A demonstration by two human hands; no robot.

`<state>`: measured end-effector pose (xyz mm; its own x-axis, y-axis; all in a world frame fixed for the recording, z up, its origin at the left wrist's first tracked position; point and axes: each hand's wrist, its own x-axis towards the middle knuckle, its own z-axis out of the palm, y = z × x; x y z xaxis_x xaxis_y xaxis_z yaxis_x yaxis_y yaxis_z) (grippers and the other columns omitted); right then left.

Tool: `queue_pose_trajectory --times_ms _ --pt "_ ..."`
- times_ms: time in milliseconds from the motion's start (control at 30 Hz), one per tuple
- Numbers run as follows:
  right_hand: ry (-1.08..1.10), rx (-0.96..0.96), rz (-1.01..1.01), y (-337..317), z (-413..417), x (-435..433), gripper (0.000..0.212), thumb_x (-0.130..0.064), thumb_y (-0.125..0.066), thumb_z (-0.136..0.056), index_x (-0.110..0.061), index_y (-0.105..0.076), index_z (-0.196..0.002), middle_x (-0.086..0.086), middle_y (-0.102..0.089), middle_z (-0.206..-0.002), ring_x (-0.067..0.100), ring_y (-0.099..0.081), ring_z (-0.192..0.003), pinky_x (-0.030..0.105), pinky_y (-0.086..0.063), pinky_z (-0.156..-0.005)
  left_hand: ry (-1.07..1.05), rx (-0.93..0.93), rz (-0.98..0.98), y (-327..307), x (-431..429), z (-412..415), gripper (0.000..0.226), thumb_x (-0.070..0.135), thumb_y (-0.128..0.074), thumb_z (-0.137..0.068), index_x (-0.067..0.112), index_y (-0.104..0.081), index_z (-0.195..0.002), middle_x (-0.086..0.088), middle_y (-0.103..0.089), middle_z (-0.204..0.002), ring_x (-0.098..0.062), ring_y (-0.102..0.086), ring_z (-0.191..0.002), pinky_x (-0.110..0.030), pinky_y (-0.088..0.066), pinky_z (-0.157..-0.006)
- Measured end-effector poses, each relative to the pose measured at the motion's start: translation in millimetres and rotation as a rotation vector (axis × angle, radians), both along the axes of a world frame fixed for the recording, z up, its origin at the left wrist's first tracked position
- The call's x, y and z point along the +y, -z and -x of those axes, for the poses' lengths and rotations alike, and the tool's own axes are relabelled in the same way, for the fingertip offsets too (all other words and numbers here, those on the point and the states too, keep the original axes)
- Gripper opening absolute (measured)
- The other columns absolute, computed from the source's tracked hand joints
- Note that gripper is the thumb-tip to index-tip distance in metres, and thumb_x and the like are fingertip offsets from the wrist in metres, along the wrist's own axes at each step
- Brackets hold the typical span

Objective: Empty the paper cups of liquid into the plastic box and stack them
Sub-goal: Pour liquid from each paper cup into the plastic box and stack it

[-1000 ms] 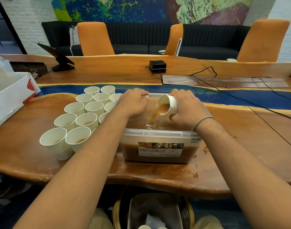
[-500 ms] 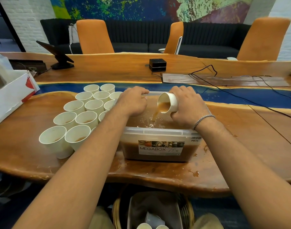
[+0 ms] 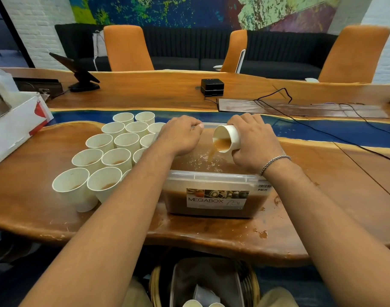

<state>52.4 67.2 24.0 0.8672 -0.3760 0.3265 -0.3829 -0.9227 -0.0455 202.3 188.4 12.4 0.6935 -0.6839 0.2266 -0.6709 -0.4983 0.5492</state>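
Hands first: the right hand (image 3: pixel 253 142) is wrapped around a paper cup (image 3: pixel 228 138), tipped over on its side with the mouth facing left, right above the plastic box (image 3: pixel 216 178). A thin stream of brown liquid (image 3: pixel 211 155) runs off the cup's lip into the box, and there are bubbles where it lands. That wrist has a silver bracelet (image 3: pixel 274 162) on it.

The left hand (image 3: pixel 180 136) sits at the box's far left corner with the fingers curled. It looks like it's gripping the rim there, but the back of the hand hides the contact, so don't quote me on that.

The box itself sits near the front edge of the worktop (image 3: pixel 34 207), roughly in the middle, with a MEGABOX label facing the camera. It already has a good amount of brown liquid in it. A few brown drips are on the wood by its right side.

Just left of the box there's a tight cluster of upright cups (image 3: pixel 87 160). The nearer ones show a bit of brown liquid at the bottom.

A white carton (image 3: pixel 14 120) is over at the left edge. Toward the far edge are a small black box (image 3: pixel 212 87) and a tablet on a stand (image 3: pixel 78 72), with black cables (image 3: pixel 322 131) running across the right side. Below the front edge is a wicker basket (image 3: pixel 155 286).
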Motion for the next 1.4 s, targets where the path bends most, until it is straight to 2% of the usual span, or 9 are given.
queue_pose_trajectory --times_ms 467,833,1067,1167,1267,1400 --pt "0.005 -0.112 0.112 2 0 0 0.065 -0.021 -0.079 -0.075 -0.019 -0.047 -0.132 0.006 -0.046 -0.138 0.028 -0.037 -0.128 0.043 -0.039 -0.099 -0.004 0.008 0.01 -1 1 2 0.041 0.043 -0.038 -0.106 0.021 -0.07 -0.122 -0.004 -0.064 -0.131 -0.025 -0.054 -0.123 -0.047 -0.044 -0.104" --pt "0.027 -0.189 0.17 0 3 1 0.072 -0.016 -0.086 -0.07 -0.017 -0.051 -0.134 0.014 -0.037 -0.152 0.036 -0.023 -0.144 0.054 -0.035 -0.108 -0.006 0.006 -0.013 -2 0 3 0.041 0.049 -0.044 -0.103 0.028 -0.065 -0.132 0.002 -0.059 -0.14 -0.021 -0.05 -0.13 -0.047 -0.043 -0.107" --pt "0.018 -0.198 0.191 2 2 -1 0.069 -0.018 -0.084 -0.069 -0.019 -0.053 -0.132 0.012 -0.04 -0.15 0.036 -0.029 -0.139 0.052 -0.037 -0.102 -0.002 0.001 -0.011 -4 2 5 0.04 0.046 -0.045 -0.104 0.027 -0.063 -0.133 0.001 -0.057 -0.142 -0.022 -0.048 -0.132 -0.045 -0.041 -0.108" --pt "0.027 -0.169 0.148 5 2 -3 0.066 -0.025 -0.08 -0.073 -0.021 -0.05 -0.133 0.008 -0.046 -0.142 0.031 -0.036 -0.133 0.047 -0.037 -0.101 -0.004 0.0 -0.018 -4 1 5 0.04 0.045 -0.044 -0.104 0.026 -0.062 -0.135 0.001 -0.056 -0.143 -0.022 -0.048 -0.132 -0.044 -0.041 -0.108" --pt "0.084 -0.132 0.033 5 2 -5 0.058 -0.043 -0.073 -0.079 -0.024 -0.05 -0.129 0.003 -0.054 -0.127 0.026 -0.044 -0.121 0.043 -0.036 -0.096 -0.007 0.003 -0.017 -3 0 5 0.041 0.045 -0.042 -0.104 0.026 -0.061 -0.136 0.001 -0.057 -0.142 -0.022 -0.049 -0.131 -0.047 -0.042 -0.108" --pt "0.177 -0.172 -0.132 1 1 -9 0.071 -0.072 -0.067 -0.074 -0.025 -0.055 -0.125 0.003 -0.057 -0.121 0.026 -0.048 -0.116 0.043 -0.042 -0.093 -0.022 0.049 0.052 -4 -1 6 0.042 0.046 -0.04 -0.105 0.026 -0.059 -0.136 0.001 -0.057 -0.142 -0.021 -0.05 -0.131 -0.046 -0.041 -0.109"
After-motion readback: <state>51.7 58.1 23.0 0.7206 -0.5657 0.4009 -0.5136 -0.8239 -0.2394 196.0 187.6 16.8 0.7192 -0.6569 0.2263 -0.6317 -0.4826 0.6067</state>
